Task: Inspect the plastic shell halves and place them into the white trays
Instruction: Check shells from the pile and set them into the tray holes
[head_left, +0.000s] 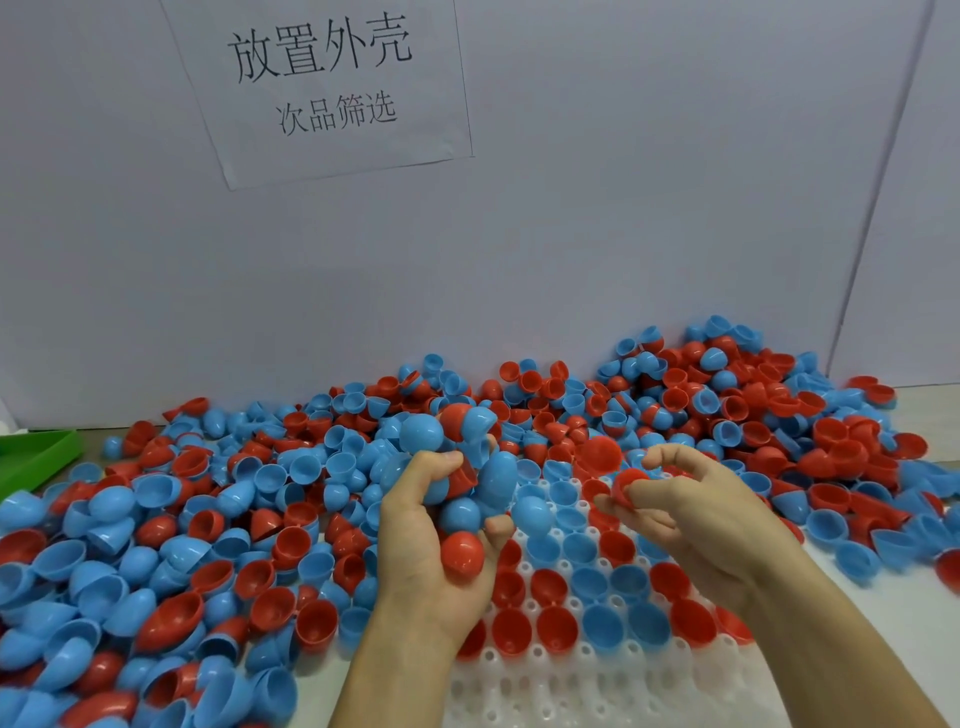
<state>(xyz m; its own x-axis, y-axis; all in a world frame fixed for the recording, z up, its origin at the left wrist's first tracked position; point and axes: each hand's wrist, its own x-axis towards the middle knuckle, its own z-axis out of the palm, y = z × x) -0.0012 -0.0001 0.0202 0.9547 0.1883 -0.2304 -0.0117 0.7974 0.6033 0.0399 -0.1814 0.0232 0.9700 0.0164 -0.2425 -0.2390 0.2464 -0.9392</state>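
Grey-white wall panels back the desk (930, 415), with a paper sign (322, 88) taped up. We see red and blue shell halves (208, 519) heaped from the left edge to the far right corner. Near the front edge lies a white tray (571, 675), its far rows filled with halves, open sides up. Our left hand (431, 540) curls round a clutch of blue and red halves (462, 488). Our right hand (696, 514) pinches one red half (626, 483) above the tray. At the far left sits a green bin (36, 457).
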